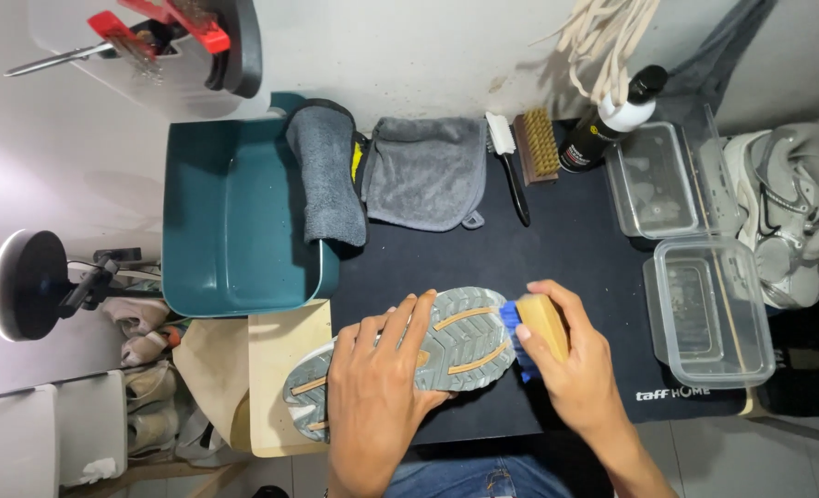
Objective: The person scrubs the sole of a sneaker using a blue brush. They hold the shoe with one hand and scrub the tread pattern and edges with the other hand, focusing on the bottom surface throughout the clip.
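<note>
A sneaker [460, 341] lies sole-up on the black mat [566, 249], showing a grey tread with tan strips. My left hand [373, 387] grips it across the middle of the sole. My right hand [575, 364] holds a wooden brush with blue bristles [531, 325] and presses the bristles against the toe end of the sole.
A teal basin [230, 221] with a grey cloth [326, 180] over its rim sits at the left. Another grey cloth [423, 171], two brushes [520, 157] and a black bottle [608, 120] lie at the back. Two clear plastic boxes [705, 309] stand right, beside more sneakers [792, 207].
</note>
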